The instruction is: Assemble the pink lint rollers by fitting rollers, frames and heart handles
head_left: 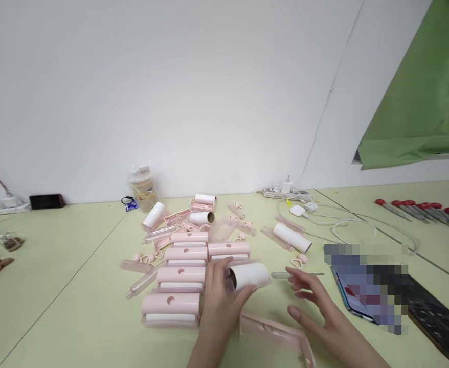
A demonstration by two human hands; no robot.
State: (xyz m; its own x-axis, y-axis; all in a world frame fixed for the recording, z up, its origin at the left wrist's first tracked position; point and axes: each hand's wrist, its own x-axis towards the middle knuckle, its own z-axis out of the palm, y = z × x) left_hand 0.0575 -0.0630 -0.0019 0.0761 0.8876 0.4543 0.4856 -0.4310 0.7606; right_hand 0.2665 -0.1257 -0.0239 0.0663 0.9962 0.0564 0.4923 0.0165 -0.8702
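Observation:
My left hand (221, 294) is closed around the left end of a white paper roll (252, 274) with a hollow core, which looks like a lint roller refill. To the right of the roll, my right hand (318, 306) has its fingers apart and holds nothing. Between my hands, nearer to me, lies a pink plastic lint roller frame (272, 329). A screwdriver (286, 275) with a clear handle lies just beyond my right fingertips. Beside my left hand, several pink cases with white rolls inside (171, 304) stand in a column, and another such case (229, 249) sits behind it.
Loose white rolls (291, 237), clear handles (143, 282) and pink heart-shaped pieces (296, 263) lie scattered around. At the right are a phone (353, 294) and a black remote-like object (439, 317). Behind are cables (337, 222), a power strip (288, 194) and a bagged cup (144, 189).

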